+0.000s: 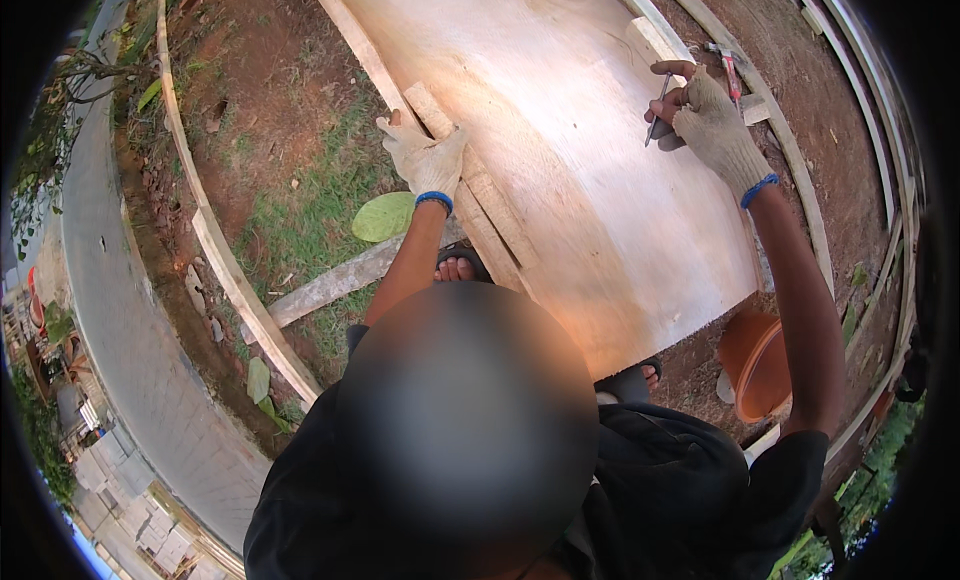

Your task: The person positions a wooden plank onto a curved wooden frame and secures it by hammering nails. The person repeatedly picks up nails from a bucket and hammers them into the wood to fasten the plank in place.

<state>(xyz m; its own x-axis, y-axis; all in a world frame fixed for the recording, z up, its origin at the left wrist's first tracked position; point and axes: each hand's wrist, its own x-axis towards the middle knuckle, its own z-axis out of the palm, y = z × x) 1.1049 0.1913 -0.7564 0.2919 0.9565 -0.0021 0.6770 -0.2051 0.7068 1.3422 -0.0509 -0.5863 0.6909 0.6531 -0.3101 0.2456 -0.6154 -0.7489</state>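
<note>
- Clamping gloved left hand (424, 158) over short wooden batten (503, 212), hooking fingers onto adjoining timber rail (365, 50).
- Seeing that batten lying along left side of plywood sheet (600, 210).
- Pinching slim pen (656, 113) in gloved right hand (705, 110), closing thumb and fingers on it, angling it over sheet's right side.
- Noting red-handled tool (733, 80) just right of that hand, orange bucket (745, 340) tilting near sheet's near right corner.

Passage open across sheet (620, 200) between left hand (425, 158) and right hand (712, 125); batten (489, 201) obstructs left side, bucket (747, 350) lower right
</note>
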